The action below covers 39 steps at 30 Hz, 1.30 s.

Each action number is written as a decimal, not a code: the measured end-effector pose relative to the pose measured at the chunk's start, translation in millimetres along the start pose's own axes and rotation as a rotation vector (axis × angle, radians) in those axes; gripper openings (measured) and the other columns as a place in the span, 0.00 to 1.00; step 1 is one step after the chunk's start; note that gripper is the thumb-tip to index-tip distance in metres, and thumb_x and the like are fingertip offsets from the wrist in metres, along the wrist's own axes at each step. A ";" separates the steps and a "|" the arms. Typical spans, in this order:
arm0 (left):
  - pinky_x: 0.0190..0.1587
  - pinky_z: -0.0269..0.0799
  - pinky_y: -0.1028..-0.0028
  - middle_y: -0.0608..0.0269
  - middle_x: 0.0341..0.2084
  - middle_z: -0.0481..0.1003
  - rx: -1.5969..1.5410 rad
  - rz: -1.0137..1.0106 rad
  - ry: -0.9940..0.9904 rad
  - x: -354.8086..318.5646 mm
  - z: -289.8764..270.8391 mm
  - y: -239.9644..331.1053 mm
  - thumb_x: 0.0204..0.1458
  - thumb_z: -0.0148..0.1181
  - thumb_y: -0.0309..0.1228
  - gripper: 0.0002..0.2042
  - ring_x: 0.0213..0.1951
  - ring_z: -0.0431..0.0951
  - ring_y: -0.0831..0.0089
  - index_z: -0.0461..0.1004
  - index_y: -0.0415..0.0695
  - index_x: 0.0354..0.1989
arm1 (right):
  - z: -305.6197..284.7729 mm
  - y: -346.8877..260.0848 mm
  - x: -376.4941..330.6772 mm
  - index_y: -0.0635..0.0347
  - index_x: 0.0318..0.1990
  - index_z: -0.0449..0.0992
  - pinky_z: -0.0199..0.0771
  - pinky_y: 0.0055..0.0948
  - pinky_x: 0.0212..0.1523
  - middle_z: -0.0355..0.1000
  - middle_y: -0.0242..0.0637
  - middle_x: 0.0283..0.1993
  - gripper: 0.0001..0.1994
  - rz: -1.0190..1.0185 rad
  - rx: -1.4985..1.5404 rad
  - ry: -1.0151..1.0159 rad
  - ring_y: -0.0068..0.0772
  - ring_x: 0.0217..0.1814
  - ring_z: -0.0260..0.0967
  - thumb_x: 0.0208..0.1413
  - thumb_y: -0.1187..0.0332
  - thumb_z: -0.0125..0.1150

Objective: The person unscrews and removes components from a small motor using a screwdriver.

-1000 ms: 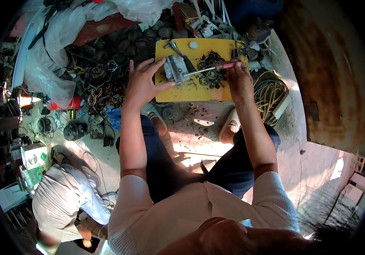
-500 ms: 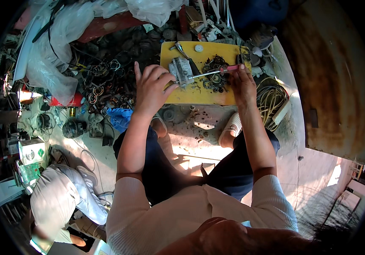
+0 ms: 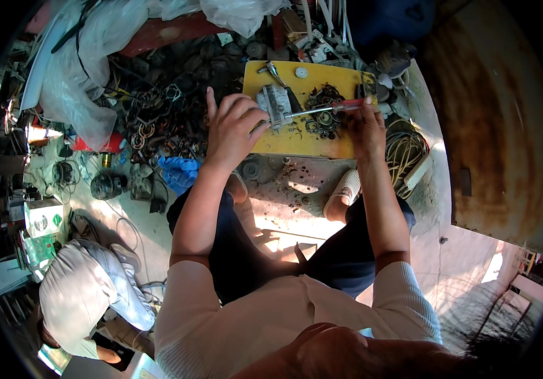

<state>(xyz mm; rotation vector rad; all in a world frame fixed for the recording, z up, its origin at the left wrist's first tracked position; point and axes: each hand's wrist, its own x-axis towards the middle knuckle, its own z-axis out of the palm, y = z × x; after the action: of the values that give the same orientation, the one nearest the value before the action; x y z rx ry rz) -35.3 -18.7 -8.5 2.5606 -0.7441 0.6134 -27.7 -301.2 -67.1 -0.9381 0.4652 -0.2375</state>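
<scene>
Yellow is the surface (image 3: 297,142) in the head view, where a grey metal part (image 3: 274,104) is steadied by the left hand (image 3: 233,126), grip clamped on it, so the red-handled screwdriver (image 3: 322,110), gripped in the right hand (image 3: 366,123), can be driven into it.

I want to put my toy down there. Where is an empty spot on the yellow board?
The yellow board is bare along its near edge, below the grey metal part, and near the white disc. The pile of rings crowds the right side by the screwdriver.
</scene>
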 end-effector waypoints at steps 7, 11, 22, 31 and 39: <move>0.67 0.39 0.37 0.75 0.33 0.73 -0.007 0.039 0.040 -1.6 -0.6 -5.9 0.40 0.71 0.31 0.06 0.52 0.70 0.69 0.78 0.52 0.25 | 0.5 -4.3 0.1 0.51 0.40 0.73 0.64 0.16 0.31 0.75 0.28 0.36 0.09 0.059 0.018 -0.035 0.16 0.34 0.69 0.60 0.60 0.63; 0.67 0.37 0.35 0.77 0.33 0.73 -0.027 0.044 0.051 -4.2 1.6 -11.0 0.41 0.69 0.31 0.04 0.54 0.68 0.69 0.78 0.52 0.24 | -4.4 -1.8 1.4 0.51 0.42 0.73 0.65 0.20 0.35 0.75 0.26 0.39 0.07 0.071 0.059 -0.109 0.19 0.40 0.71 0.62 0.61 0.60; 0.68 0.36 0.36 0.79 0.33 0.74 -0.055 0.052 0.091 -11.5 6.9 -14.6 0.42 0.69 0.32 0.04 0.56 0.68 0.70 0.79 0.51 0.24 | -24.6 1.4 8.6 0.58 0.48 0.70 0.68 0.20 0.35 0.74 0.32 0.44 0.08 0.036 0.018 -0.236 0.22 0.43 0.71 0.67 0.65 0.50; 0.69 0.38 0.38 0.80 0.36 0.74 0.015 0.080 0.159 -21.5 21.3 -20.8 0.44 0.68 0.34 0.04 0.54 0.69 0.73 0.78 0.52 0.27 | -22.5 3.5 0.4 0.54 0.50 0.69 0.67 0.20 0.34 0.74 0.30 0.46 0.09 -0.001 0.030 -0.234 0.23 0.46 0.71 0.66 0.65 0.52; 0.68 0.39 0.39 0.78 0.45 0.75 -0.044 -0.066 0.073 -27.9 16.3 -10.1 0.48 0.66 0.34 0.06 0.56 0.69 0.71 0.77 0.52 0.34 | -31.2 11.2 1.6 0.53 0.43 0.70 0.73 0.23 0.34 0.73 0.28 0.40 0.10 -0.013 0.079 -0.259 0.24 0.42 0.72 0.63 0.60 0.59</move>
<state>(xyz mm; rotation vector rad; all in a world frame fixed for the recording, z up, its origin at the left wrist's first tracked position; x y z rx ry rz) -45.9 -7.7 -38.7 2.4977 -0.6389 0.6573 -41.4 -317.8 -92.3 -0.8808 0.2098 -0.1422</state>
